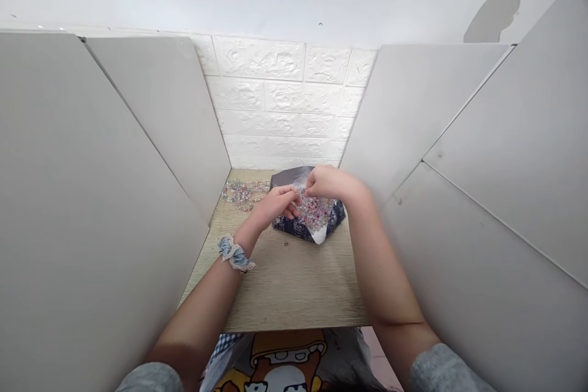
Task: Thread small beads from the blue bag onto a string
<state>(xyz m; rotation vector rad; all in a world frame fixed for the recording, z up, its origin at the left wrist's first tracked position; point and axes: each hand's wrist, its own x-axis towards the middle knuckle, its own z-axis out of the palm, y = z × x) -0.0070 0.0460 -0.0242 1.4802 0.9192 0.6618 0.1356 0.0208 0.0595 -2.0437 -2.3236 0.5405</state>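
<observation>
From my remote seat, the left grey panel (114, 196) walls off the narrow wooden desk (294, 282). A loose heap of beads (241, 192) lies at the desk's far left corner. Just right of it, the left hand (275, 203), with a blue scrunchie (235, 254) on its wrist, reaches over the near edge of a dark blue box (293, 226). Its grip is pressed together at the fingertips, possibly on a bead, though that is too small for me to make out. The box sits at the far middle of the desk, lined with clear plastic and filled with mixed pastel beads (316, 211). The right hand (328, 184) hovers over the box's far side with its fingers curled downward. I cannot tell what its grip holds. The right panel (459, 226) closes the scene.
</observation>
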